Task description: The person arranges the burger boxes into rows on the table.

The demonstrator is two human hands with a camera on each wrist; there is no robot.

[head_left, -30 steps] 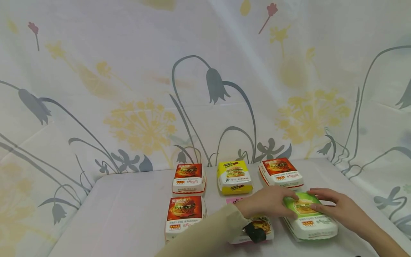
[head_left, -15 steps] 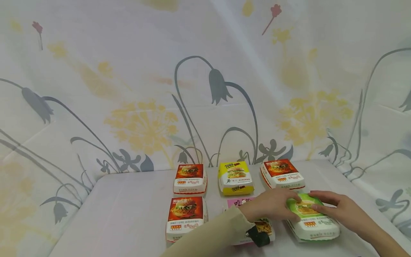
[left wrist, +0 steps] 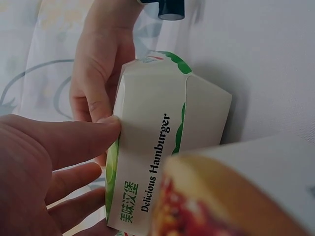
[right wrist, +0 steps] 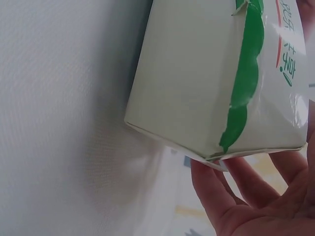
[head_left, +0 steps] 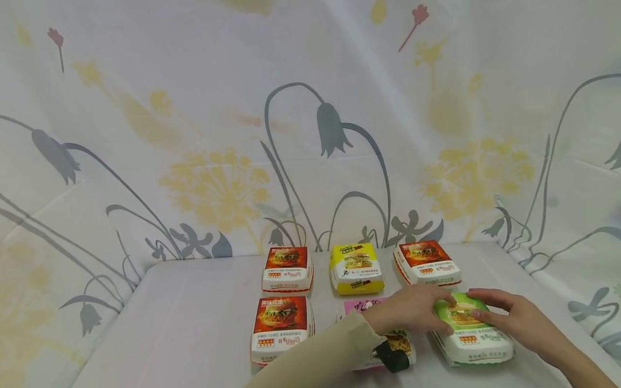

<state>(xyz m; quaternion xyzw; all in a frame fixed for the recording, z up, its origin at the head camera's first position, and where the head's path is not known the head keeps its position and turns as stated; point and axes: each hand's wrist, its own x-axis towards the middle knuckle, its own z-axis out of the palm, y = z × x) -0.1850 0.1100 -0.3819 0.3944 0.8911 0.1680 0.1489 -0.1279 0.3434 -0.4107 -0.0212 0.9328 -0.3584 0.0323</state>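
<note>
In the head view, a green-and-white hamburger box [head_left: 477,342] rests at the right front of the table. My left hand [head_left: 414,311] reaches across from the left and holds the box's left side. From the right, my right hand [head_left: 514,318] grips its far right side, thumb over the lid. The left wrist view shows the left thumb [left wrist: 93,132] against the box's edge, the other fingers spread along its lid. In the right wrist view, right-hand fingers [right wrist: 251,184] show behind the box's lower end. A pink burger box [head_left: 406,347] lies partly hidden under the left wrist.
At the back stand a red-topped box [head_left: 287,269], a yellow box [head_left: 356,268] and another red-topped box [head_left: 427,262]. One more red-topped box [head_left: 281,326] sits at front left, beside my sleeve [head_left: 325,350]. A flowered curtain [head_left: 218,108] rises behind the table [head_left: 184,318].
The whole view shifts slightly as the head moves. Both hands stay on the green hamburger box, and no box visibly changes place.
</note>
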